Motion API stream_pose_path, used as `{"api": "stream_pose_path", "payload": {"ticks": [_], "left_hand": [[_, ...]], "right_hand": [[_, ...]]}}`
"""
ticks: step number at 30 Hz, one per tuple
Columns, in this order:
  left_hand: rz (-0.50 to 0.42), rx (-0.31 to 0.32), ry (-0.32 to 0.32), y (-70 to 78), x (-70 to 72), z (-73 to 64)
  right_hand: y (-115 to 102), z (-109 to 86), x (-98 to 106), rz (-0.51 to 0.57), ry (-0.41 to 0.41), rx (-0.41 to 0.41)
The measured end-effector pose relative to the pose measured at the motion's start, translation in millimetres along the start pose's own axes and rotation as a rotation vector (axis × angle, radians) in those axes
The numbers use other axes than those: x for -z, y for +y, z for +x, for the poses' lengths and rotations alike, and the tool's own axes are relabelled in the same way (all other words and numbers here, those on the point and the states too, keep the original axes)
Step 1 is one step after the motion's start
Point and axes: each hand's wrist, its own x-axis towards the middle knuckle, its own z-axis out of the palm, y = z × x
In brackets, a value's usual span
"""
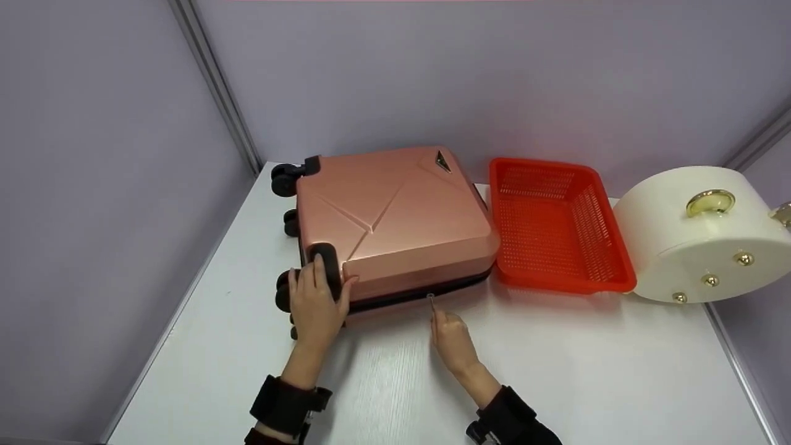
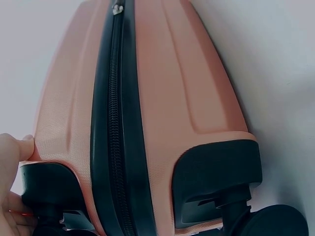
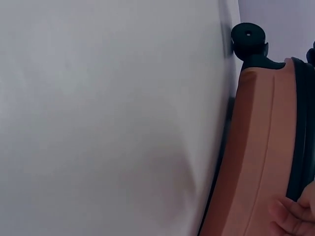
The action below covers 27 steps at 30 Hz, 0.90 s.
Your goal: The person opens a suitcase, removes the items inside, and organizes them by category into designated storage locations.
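A pink hard-shell suitcase (image 1: 395, 216) lies flat on its side, its black wheels (image 1: 284, 182) toward the left. My left hand (image 1: 318, 306) rests on the near left corner, fingers spread over the black corner guard (image 1: 327, 266) and thumb against the side. Along the near side runs a black zipper (image 2: 114, 123); its teeth look joined where the left wrist view shows them. My right hand (image 1: 454, 340) pinches a small metal zipper pull (image 1: 431, 298) at that side. Only some curled fingers (image 3: 290, 216) of this hand appear in the right wrist view, beside the pink shell.
Right of the suitcase stands a red perforated plastic basket (image 1: 503, 247), close against its corner. Beyond that is a white round case (image 1: 667, 228) with gold studs and a handle. Grey panels (image 1: 432, 74) enclose the white table (image 1: 383, 395) at the back and sides.
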Motion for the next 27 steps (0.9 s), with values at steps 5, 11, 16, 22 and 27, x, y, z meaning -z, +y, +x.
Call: {"api": "stream_pose_path", "payload": {"ticks": [5,11,16,22,27], "left_hand": [[0.023,-0.008,-0.004,0.6,0.7,0.9],[0.01,0.001,-0.006,1.1,0.6,1.0],[0.005,0.003,-0.002,0.8,1.0,0.5],[-0.01,0.002,0.011,0.5,1.2,0.5],[-0.013,-0.001,0.002,0.0,1.2,1.0]], "right_hand": [[-15,3.8,-2,0.035,-0.059,0.046],[-32,7.8,-8,0.085,-0.106,0.128],[-42,10.6,-12,0.113,-0.131,0.181],[-50,14.0,-15,0.127,-0.175,0.227],[-49,15.1,-18,0.147,-0.177,0.209]]}}
